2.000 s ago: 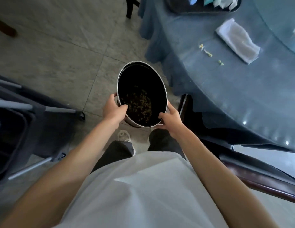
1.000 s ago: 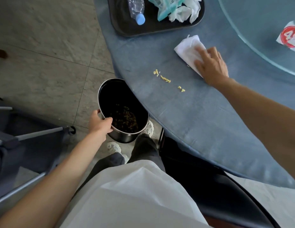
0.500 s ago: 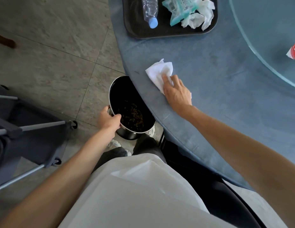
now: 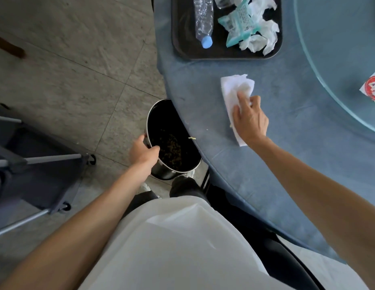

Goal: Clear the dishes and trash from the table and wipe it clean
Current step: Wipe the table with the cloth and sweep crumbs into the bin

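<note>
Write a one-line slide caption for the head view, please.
Right hand presses a white cloth on the blue table; left hand grips a bin at its edge.

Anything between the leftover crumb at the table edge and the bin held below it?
Nothing visible. The crumb lies at the table edge, directly over the bin that the left hand holds under the rim.

White cloth (image 4: 234, 91) flat on blue table (image 4: 287, 143), crumbs (image 4: 192, 138) at edge
</note>
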`<action>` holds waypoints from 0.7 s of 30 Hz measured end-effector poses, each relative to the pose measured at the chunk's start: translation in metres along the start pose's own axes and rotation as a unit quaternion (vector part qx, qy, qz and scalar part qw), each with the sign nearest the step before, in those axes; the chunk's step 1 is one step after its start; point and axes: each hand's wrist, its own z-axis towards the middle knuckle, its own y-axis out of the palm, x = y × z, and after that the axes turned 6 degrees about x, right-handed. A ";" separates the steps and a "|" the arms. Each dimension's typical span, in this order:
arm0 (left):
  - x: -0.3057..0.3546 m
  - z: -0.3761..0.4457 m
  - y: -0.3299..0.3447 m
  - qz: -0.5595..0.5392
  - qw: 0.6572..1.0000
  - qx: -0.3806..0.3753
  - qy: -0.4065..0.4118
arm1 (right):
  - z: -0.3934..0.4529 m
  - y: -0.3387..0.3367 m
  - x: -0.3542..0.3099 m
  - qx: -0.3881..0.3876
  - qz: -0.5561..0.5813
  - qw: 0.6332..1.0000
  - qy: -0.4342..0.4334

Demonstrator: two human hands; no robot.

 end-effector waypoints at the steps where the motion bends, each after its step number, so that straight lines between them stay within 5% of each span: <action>1: -0.001 0.000 0.001 0.003 1.000 0.000 -0.001 | 0.001 0.002 0.001 -0.006 -0.011 1.000 0.015; 6: -0.005 0.000 0.001 0.002 1.000 0.010 0.004 | -0.039 0.026 -0.040 -0.052 -0.016 0.999 0.001; 13: -0.010 0.000 -0.003 -0.007 1.000 0.005 0.013 | -0.107 0.053 -0.106 -0.160 -0.009 0.966 -0.202; 17: -0.015 0.000 -0.010 -0.012 1.000 0.003 0.010 | -0.085 0.034 -0.100 -0.048 0.103 0.988 -0.100; 21: -0.015 -0.001 -0.011 -0.007 1.000 0.019 0.010 | -0.032 0.012 -0.065 0.042 0.077 0.996 -0.005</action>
